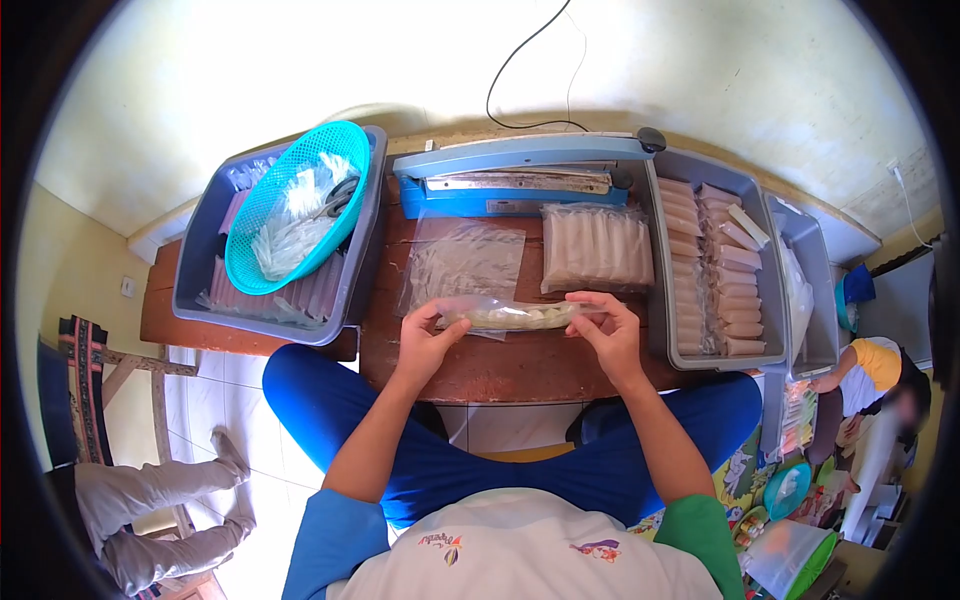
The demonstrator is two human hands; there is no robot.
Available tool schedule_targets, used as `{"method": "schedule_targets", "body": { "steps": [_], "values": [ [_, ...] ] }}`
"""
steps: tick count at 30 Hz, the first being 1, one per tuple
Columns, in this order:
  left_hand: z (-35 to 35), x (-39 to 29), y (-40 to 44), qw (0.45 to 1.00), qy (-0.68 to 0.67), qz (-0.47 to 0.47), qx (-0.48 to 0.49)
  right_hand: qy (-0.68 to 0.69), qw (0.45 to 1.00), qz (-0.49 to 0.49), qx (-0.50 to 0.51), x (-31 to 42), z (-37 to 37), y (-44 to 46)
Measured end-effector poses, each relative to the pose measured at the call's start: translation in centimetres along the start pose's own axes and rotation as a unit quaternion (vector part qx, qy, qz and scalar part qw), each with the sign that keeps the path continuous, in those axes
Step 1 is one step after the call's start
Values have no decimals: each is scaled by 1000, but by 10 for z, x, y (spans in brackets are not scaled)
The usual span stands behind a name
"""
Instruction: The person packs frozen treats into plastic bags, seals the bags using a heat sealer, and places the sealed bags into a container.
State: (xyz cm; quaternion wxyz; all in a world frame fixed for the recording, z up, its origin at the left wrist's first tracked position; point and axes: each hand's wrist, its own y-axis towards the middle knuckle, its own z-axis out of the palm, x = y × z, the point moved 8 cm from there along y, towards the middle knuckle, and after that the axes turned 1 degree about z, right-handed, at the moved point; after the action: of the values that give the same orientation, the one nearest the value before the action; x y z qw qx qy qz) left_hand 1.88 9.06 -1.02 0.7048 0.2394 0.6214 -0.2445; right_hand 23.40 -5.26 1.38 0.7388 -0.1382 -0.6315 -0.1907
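Above the front part of the wooden table, a clear plastic bag with pale, whitish-green contents is stretched sideways between both hands. My left hand pinches its left end between thumb and fingers. At the other end, my right hand grips the plastic in the same way. Just beyond the hands lie flat clear plastic bags. To their right is a clear pack of pinkish-brown sticks in a row. A blue heat sealer stands behind these, its long arm across the top.
At left, a grey bin holds packed sticks, with a turquoise basket of plastic wrappers and scissors on top. Another grey bin of stick packs stands at right. Other people sit at far right and stand at lower left.
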Motion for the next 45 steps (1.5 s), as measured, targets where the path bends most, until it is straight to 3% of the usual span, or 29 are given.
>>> {"method": "schedule_targets", "body": {
  "steps": [4, 13, 25, 33, 45],
  "values": [
    [0, -2, 1, 1000, -2, 17, -14, -9, 1000, -15, 12, 2, 2, 0],
    [0, -7, 2, 1000, -11, 21, -6, -33, 998, 47, 14, -16, -3, 4],
    [-8, 4, 7, 999, 15, 9, -29, -32, 995, 38, -88, -18, -16, 8],
    [-6, 2, 7, 999, 1, -15, -45, -63, 993, -24, -94, -16, -19, 9],
    [-20, 20, 6, 993, -75, -10, -95, -82, 989, -40, -113, -6, -15, 2]
  ]
}}
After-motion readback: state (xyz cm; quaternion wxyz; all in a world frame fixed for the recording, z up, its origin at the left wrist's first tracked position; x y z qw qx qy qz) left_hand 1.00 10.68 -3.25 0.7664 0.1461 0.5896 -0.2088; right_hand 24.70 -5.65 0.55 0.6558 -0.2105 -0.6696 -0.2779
